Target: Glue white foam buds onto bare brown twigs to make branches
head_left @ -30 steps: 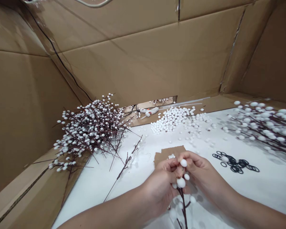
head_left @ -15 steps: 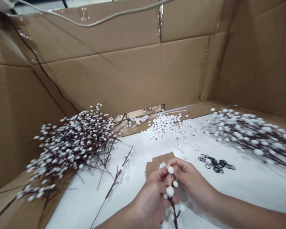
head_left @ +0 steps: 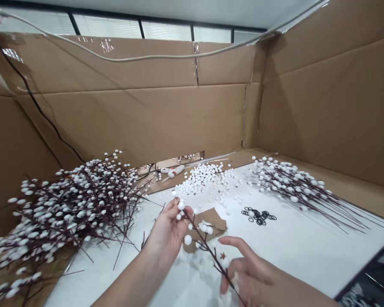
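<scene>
Pinches white-berried branch [head_left: 207, 246] near tip with left hand [head_left: 169, 224]; slants stem down toward right hand [head_left: 250, 270] over white tabletop [head_left: 294, 245], partly over torn cardboard piece [head_left: 216, 220]. Holds right hand apart from left, by lower stem, with index finger extended, others curled; cannot tell if closed on stem or merely beside it. Right of cardboard, cluster of black rings [head_left: 260, 216]; farther right, bunch of berry branches [head_left: 289, 180] with bare stems toward right edge. Beyond, loose white balls [head_left: 198, 178] and white glue gun [head_left: 176, 170]; on left, large heap of berry branches [head_left: 83, 200]
</scene>
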Available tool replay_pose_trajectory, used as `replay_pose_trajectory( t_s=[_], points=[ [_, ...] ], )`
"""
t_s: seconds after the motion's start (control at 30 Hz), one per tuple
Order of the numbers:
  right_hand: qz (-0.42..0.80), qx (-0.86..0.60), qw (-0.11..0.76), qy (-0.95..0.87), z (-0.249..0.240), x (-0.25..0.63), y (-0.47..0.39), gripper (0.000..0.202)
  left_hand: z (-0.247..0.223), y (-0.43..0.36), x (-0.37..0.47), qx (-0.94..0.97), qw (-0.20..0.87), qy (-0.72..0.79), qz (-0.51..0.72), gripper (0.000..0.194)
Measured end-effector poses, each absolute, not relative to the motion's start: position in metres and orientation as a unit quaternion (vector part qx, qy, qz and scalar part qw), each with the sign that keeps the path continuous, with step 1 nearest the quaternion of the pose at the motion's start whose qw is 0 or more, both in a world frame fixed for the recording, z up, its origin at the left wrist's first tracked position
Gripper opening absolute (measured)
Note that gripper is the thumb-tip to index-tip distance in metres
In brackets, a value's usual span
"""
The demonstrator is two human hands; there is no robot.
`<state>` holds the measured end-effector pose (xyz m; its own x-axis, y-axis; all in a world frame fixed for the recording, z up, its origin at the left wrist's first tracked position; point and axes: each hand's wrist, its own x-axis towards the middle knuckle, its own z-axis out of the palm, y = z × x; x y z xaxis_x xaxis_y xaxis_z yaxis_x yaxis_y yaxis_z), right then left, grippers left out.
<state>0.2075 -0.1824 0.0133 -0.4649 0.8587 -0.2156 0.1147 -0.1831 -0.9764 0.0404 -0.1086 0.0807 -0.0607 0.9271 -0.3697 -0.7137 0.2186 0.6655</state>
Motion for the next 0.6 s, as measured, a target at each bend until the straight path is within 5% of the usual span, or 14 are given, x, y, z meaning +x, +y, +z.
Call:
replay_pose_trajectory(
  t_s=[0.3, 0.43, 0.6],
  points=[
    [0.407, -0.567, 0.349, -0.626, 0.013, 0.22, -0.219, 0.047, 0.082, -0.131, 0.045, 0.192, 0.712, 0.383, 0.556, 0.011],
    [0.287, -0.626, 0.398, -0.606, 0.023, 0.254, -0.211, 0.043, 0.092, -0.145, 0.042, 0.224, 0.748, 0.358, 0.512, 0.031],
    [0.164, -0.627, 0.345, -0.679, 0.051, 0.294, -0.212, 0.038, 0.096, -0.152, 0.039, 0.278, 0.788, 0.318, 0.449, 0.045]
  ],
)
